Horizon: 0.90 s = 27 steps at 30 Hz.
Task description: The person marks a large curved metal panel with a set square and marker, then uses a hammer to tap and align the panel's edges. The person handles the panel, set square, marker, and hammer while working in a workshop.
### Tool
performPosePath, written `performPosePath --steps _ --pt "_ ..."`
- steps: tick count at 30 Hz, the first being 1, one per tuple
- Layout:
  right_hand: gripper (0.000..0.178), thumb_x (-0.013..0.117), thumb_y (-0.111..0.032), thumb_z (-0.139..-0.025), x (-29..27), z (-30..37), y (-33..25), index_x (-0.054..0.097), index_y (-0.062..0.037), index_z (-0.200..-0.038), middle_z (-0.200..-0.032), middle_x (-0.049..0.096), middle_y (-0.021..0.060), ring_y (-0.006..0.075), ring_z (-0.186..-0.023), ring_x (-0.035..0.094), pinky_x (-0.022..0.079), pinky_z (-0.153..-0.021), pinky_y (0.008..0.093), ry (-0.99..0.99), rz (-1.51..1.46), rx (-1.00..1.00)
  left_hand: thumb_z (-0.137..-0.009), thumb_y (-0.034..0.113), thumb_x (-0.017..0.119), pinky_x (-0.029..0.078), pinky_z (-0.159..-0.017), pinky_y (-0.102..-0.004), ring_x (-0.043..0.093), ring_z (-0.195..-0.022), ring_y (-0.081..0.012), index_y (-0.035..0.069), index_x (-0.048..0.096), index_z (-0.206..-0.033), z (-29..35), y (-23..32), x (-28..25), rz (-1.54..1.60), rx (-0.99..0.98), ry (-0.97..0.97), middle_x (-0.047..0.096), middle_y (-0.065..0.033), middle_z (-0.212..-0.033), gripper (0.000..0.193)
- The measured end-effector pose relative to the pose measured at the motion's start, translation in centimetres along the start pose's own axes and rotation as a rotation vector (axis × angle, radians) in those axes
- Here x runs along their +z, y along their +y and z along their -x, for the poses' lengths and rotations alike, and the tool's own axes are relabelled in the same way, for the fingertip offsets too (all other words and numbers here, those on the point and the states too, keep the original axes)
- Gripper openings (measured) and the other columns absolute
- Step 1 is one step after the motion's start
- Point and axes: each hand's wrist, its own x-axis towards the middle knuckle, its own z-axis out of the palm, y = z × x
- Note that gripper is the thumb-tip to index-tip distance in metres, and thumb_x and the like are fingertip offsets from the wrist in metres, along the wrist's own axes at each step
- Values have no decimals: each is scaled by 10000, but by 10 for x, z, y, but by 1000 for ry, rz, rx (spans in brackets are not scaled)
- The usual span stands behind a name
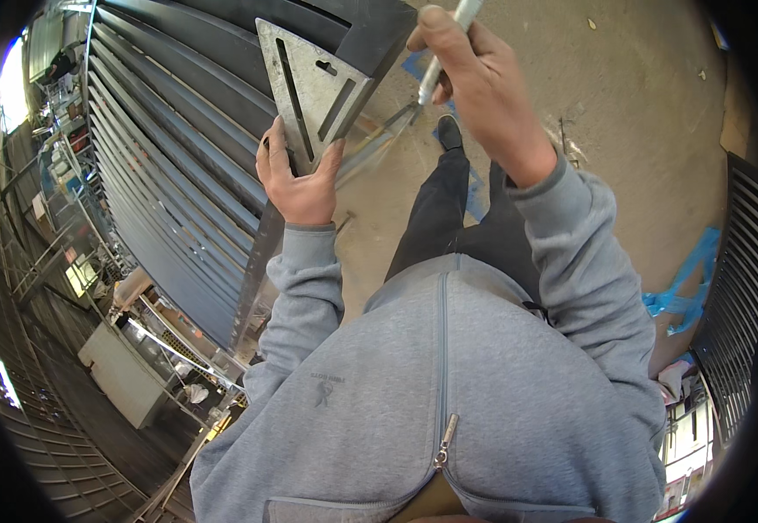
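Hands (303, 199) — triangle (316, 92) in left, pen (432, 80) right

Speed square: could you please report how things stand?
Left hand gripping speed square at slatted panel. Right hand holding silver pen-like tool. No obstruction visible.

The triangular square (313, 96) was silver-grey with dark slots (336, 109), the marker (431, 82) pale silver. The left slatted panel (165, 179) showed blue-grey stripes. The sweatshirt (518, 375) was flecked grey, the trousers (431, 205) black, the floor (640, 131) tan, the tape (691, 275) blue.
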Motion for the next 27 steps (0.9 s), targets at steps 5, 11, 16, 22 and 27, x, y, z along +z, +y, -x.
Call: performPosePath --steps 5,11,16,22,27 --pt "364 719 -412 -1014 18 -24 13 763 -56 -1077 -849 739 19 96 -755 662 528 -666 269 -49 139 -105 -722 300 975 484 -1074 -404 622 -1191 -296 -25 621 -1420 -1 -2 0 -18 28 13 635 -177 -1323 847" --pt "314 709 -415 -1005 30 -26 26 771 -113 -1064 -787 757 51 172 -705 731 567 -645 309 34 431 -180 -712 293 983 493 -1063 -403 625 -1183 -296 -26 623 -1416 0 -3 0 -9 12 5 632 -174 -1319 853" --pt "331 710 -434 -998 34 -27 23 778 -112 -1035 -787 760 57 196 -679 730 566 -624 325 41 421 -207 -712 296 986 495 -1060 -406 626 -1175 -292 -22 623 -1419 0 -2 0 -22 18 2 628 -172 -1320 856" --pt "318 715 -421 -992 35 -28 24 785 -112 -1016 -785 762 70 218 -687 739 569 -625 332 35 465 -225 -707 313 992 495 -1059 -413 626 -1168 -295 -17 627 -1416 -1 -3 -1 -11 18 -4 626 -169 -1319 863" --pt "306 716 -409 -988 39 -28 18 785 -112 -1015 -781 759 80 238 -687 743 574 -626 344 34 437 -227 -664 276 989 478 -1078 -440 605 -1213 -336 19 634 -1416 0 -4 1 35 -11 7 633 -178 -1324 871"
